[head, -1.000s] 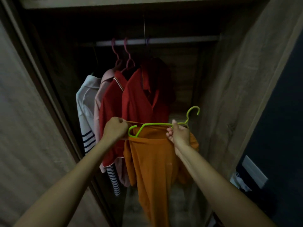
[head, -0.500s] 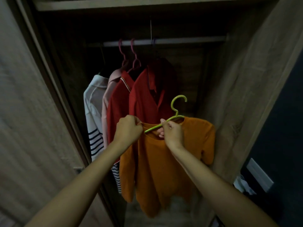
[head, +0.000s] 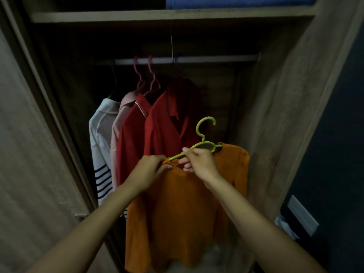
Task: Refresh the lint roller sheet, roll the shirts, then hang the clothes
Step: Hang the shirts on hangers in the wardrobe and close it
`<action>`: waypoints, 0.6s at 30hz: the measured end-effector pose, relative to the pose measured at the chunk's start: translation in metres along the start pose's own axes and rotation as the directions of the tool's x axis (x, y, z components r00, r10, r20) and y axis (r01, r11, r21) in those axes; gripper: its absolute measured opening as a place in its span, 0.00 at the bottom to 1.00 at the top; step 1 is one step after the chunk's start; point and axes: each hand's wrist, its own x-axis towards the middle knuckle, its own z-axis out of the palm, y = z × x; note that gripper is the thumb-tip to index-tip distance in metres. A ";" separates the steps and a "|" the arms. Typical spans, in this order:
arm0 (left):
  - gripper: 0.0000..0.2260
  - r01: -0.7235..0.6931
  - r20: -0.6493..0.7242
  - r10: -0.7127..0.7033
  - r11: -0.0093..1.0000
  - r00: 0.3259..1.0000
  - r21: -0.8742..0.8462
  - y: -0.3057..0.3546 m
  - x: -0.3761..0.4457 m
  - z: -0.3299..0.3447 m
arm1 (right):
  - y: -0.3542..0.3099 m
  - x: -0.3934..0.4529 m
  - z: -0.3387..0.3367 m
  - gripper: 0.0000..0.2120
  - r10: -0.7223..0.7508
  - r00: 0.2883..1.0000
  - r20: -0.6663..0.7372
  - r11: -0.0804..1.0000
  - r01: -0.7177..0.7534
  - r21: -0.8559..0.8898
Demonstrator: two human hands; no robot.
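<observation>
Head view is looking into a dim wooden wardrobe (head: 279, 107), with a shelf (head: 169, 16) running across the top and something blue (head: 240, 1) sitting on it. Under the shelf a pale rail (head: 197, 59) is spanning the closet, and four shirts are hanging off it side by side: a white one with dark stripes (head: 101, 138) on the far left, a pink one (head: 118, 123) next to it, then two red shirts (head: 167, 123), a couple of them on pink hangers (head: 151, 75). A dark wall with a pale switch plate (head: 302, 214) is showing at the right.

The orange shirt (head: 183, 213) is dangling in front of the hung clothes, below rail height, already partly on the green hanger (head: 204, 142). The hanger's long axis is tilting from lower left up to the right, its hook pointing up and curling right, its right end tucked inside the shirt's shoulder. The left hand (head: 149, 170) is pinching the shirt's neckline at the hanger's exposed left tip, and the right hand (head: 199, 164) is gripping the hanger's left arm, so both hands are clamped and sitting nearly touching.
</observation>
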 end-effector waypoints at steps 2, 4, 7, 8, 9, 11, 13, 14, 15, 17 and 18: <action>0.06 -0.010 -0.093 0.001 0.995 0.996 -0.096 -0.004 0.000 -0.005 | -0.015 0.001 -0.026 0.09 0.005 0.996 0.094 0.990 0.008 -0.139; 0.03 -0.017 -0.143 -0.001 0.992 0.990 -0.125 -0.007 0.001 -0.012 | -0.025 0.004 -0.059 0.07 -0.137 0.990 -0.024 0.933 0.121 -0.338; 0.02 -0.041 -0.174 0.018 0.990 0.985 -0.132 -0.011 0.002 -0.022 | -0.027 0.014 -0.109 0.08 -0.438 0.884 -0.164 0.750 0.259 -0.608; 0.02 -0.046 -0.185 0.022 0.991 0.983 -0.126 -0.013 0.001 -0.025 | -0.024 0.023 -0.123 0.12 -0.463 0.877 -0.126 0.689 0.267 -0.673; 0.02 -0.049 -0.191 0.025 0.991 0.981 -0.121 -0.015 0.001 -0.027 | -0.018 0.033 -0.135 0.16 -0.439 0.896 -0.060 0.647 0.270 -0.713; 0.03 -0.050 -0.195 0.026 0.992 0.980 -0.119 -0.019 -0.001 -0.031 | -0.013 0.049 -0.148 0.21 -0.315 0.946 0.079 0.669 0.280 -0.689; 0.03 -0.050 -0.190 0.027 0.992 0.981 -0.116 -0.020 -0.003 -0.033 | -0.007 0.056 -0.149 0.21 -0.214 0.961 0.175 0.735 0.277 -0.619; 0.03 -0.048 -0.191 0.026 0.992 0.981 -0.113 -0.019 -0.003 -0.034 | -0.002 0.058 -0.147 0.21 -0.190 0.959 0.210 0.748 0.280 -0.602; 0.03 -0.044 -0.196 0.022 0.993 0.980 -0.109 -0.018 -0.003 -0.035 | 0.002 0.059 -0.143 0.20 -0.172 0.955 0.242 0.745 0.287 -0.603; 0.03 -0.033 -0.214 0.008 0.993 0.977 -0.113 -0.016 -0.002 -0.038 | 0.011 0.058 -0.133 0.17 -0.161 0.940 0.299 0.734 0.317 -0.601; 0.03 -0.026 -0.219 -0.001 0.992 0.976 -0.121 -0.017 -0.001 -0.039 | 0.016 0.058 -0.128 0.14 -0.165 0.932 0.324 0.746 0.333 -0.576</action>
